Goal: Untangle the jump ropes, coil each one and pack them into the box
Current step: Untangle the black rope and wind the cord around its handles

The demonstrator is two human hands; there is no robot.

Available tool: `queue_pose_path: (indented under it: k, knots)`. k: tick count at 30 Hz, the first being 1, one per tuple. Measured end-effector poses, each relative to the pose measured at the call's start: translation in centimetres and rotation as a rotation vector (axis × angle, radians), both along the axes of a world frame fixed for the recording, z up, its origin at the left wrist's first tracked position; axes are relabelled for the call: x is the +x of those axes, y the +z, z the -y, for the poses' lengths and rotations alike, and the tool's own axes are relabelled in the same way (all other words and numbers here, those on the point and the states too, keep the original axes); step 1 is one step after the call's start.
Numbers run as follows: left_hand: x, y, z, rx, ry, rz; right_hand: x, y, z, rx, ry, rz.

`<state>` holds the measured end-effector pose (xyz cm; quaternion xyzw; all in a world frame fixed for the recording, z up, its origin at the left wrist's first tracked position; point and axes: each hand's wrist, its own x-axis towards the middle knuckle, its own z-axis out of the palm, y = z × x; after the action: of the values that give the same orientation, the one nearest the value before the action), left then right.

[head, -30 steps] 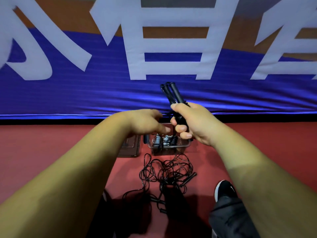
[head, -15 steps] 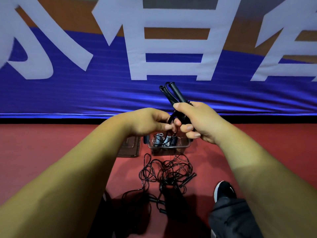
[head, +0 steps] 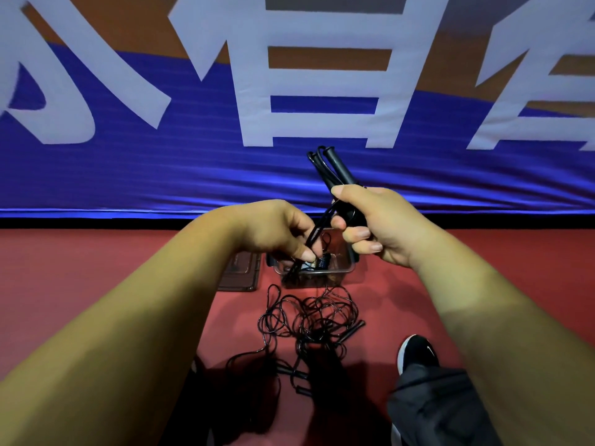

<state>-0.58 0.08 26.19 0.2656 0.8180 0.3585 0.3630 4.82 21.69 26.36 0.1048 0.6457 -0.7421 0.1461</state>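
Jump-rope handles [head: 338,171] of black plastic are gripped by the right hand [head: 384,228] above the clear plastic box [head: 350,269]; their thin black cord [head: 317,234] is now pinched lower, nearer the box, by the left hand [head: 273,230].

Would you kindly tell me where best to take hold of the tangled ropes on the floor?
Probably the black handle at the right edge of the tangled ropes, approached from the right: it looks stiff, lies flat and pokes clear of the rest.
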Motion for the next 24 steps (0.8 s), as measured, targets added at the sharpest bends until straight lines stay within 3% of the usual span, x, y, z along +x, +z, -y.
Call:
queue_pose_path:
  k: [5, 8, 12, 15, 19, 24]
  knots:
    - [-0.7, -0.6, -0.6, -0.085, 0.209, -0.277, 0.6, 0.2, 0.0, -0.014, 0.175, 0.074]
    - [-1.0, -0.8, -0.4, 0.01, 0.251, -0.216, 1.5, 0.3, 0.3, 0.021, 0.407, 0.166]
    - [-1.1, 0.2, 0.7, 0.116, 0.052, -0.104, 2.1, 0.2, 0.6, 0.042, 0.696, 0.308]
    - [-0.5, 1.2, 0.6, 0.171, 0.027, 0.028, 2.3, -0.3, 0.7, 0.089, 0.827, 0.424]
    - [0.0, 1.8, -0.6, 0.011, -0.044, -0.287, 2.4, -1.0, 1.5, 0.337, 0.755, 0.467]
    - [0.5, 0.8, -2.7, -0.185, -0.062, -0.735, 1.2, -2.9, 1.8, 0.594, 0.475, 0.393]
